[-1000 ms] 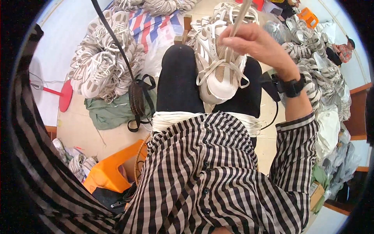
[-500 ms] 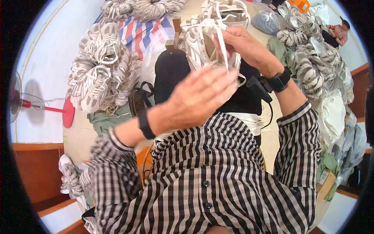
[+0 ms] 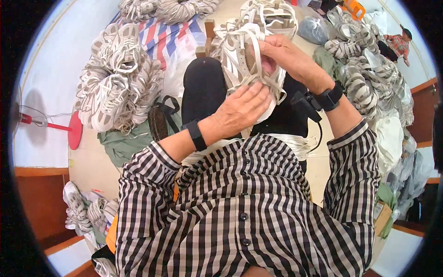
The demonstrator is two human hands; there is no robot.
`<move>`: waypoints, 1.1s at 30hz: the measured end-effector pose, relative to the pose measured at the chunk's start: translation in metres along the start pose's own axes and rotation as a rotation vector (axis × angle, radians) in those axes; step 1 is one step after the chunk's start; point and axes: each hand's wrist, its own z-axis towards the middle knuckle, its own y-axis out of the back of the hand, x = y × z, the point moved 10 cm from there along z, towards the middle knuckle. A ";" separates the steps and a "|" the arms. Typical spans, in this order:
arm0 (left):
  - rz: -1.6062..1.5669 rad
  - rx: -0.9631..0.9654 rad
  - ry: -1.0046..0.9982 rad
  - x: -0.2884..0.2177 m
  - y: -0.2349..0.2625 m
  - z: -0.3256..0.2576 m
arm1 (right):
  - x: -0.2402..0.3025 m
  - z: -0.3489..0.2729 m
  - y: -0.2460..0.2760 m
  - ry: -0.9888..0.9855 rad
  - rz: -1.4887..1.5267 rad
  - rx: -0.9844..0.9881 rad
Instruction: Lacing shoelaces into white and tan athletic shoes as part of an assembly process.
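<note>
A white and beige sneaker [image 3: 232,57] rests between my knees, with its toe end toward me. A flat white shoelace [image 3: 251,37] loops across its upper. My right hand [image 3: 295,62] is closed on the lace at the shoe's right side, its fingertips partly hidden inside the opening. My left hand [image 3: 244,108] lies over the near end of the shoe, fingers bent together on the lace by the lower eyelets. The exact pinch of the left fingertips is hard to see. Another sneaker [image 3: 272,16] sits just beyond.
Bundled sneakers [image 3: 108,78] are heaped at the left, more bundles [image 3: 364,69] at the right. White lace strands [image 3: 295,145] lie across my lap. A red fan stand [image 3: 75,130] is by the left wall. A person [image 3: 399,44] is at the far right.
My left hand, blurred and raised before, has come down onto the near end of the shoe. The lace, earlier pulled taut toward me, now curves in a loose loop.
</note>
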 end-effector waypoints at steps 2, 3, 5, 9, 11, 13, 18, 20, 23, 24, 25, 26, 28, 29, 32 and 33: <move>0.063 -0.028 -0.038 -0.008 -0.003 -0.002 | -0.004 0.000 0.003 -0.034 -0.009 -0.022; 0.121 -0.007 -0.065 -0.014 -0.008 -0.003 | -0.003 0.001 0.003 -0.036 -0.019 -0.015; 0.107 -0.021 -0.047 -0.017 -0.010 -0.004 | 0.001 0.000 0.001 -0.041 -0.025 -0.008; 0.106 -0.032 -0.024 -0.019 -0.012 -0.006 | 0.033 0.004 0.013 0.030 -0.072 -0.054; 0.122 -0.035 -0.030 -0.020 -0.012 -0.006 | 0.053 0.010 0.021 0.034 -0.061 -0.038; 0.160 0.019 -0.059 -0.023 -0.018 -0.006 | 0.074 0.015 0.046 0.033 -0.054 -0.205; 0.154 -0.006 -0.028 -0.024 -0.016 -0.005 | 0.134 0.030 0.063 0.131 -0.007 -0.226; 0.144 -0.001 -0.016 -0.024 -0.017 -0.004 | 0.152 0.030 0.080 0.193 0.052 -0.361; 0.141 -0.014 -0.014 -0.023 -0.015 -0.005 | 0.172 0.033 0.086 0.316 0.117 -0.342; 0.140 -0.014 -0.015 -0.023 -0.015 -0.005 | 0.173 0.033 0.088 0.316 0.118 -0.344; 0.139 -0.003 -0.020 -0.023 -0.017 -0.005 | 0.169 0.036 0.089 0.283 0.148 -0.333; 0.136 -0.016 -0.018 -0.023 -0.015 -0.004 | 0.165 0.037 0.088 0.248 0.179 -0.322; 0.135 0.006 -0.029 -0.023 -0.018 -0.004 | 0.164 0.036 0.088 0.251 0.142 -0.322; 0.131 -0.001 -0.023 -0.023 -0.017 -0.004 | 0.165 0.035 0.086 0.257 0.105 -0.322; 0.092 -0.022 -0.021 -0.022 -0.015 -0.003 | 0.170 0.040 0.072 0.248 0.105 -0.204; 0.104 -0.009 -0.016 -0.022 -0.016 -0.003 | 0.172 0.038 0.072 0.248 0.106 -0.211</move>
